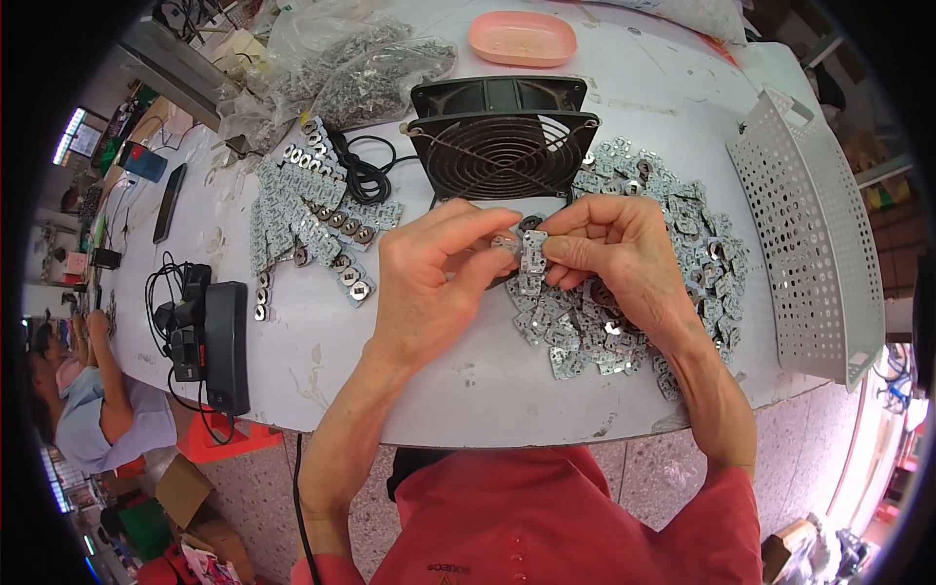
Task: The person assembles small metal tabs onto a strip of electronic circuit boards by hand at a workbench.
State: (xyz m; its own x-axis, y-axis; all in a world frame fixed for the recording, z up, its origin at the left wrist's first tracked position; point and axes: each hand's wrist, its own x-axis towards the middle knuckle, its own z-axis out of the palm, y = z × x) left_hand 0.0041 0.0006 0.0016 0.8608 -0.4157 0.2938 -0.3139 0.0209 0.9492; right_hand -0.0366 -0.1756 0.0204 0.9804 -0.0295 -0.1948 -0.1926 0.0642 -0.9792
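Handling small metal parts over a white table (497, 395), with a jumbled heap on one side and ordered rows on the other. The right hand (624, 258) pinches one narrow plate (532, 255) between thumb and forefinger, the two closed on its edge, its other fingers curled beneath. The plate stands roughly upright between the hands, in front of the fan (502, 161) and above the near edge of the heap (585, 336). The left hand (429, 268) has thumb and forefinger bent to a narrow gap beside the plate; something shiny shows there, but whether it is gripped cannot be told. At left, the rows (297, 210) lie overlapped in slanting lines, some bearing round fittings; these appear to be the finished portion. At right, the heap lies loose and unaligned, with dark round pieces among it, and seems to be the portion left. Judged by spread alone, the work looks partway along, with much remaining. The plate in hand appears unfinished, being neither laid in the rows nor released.
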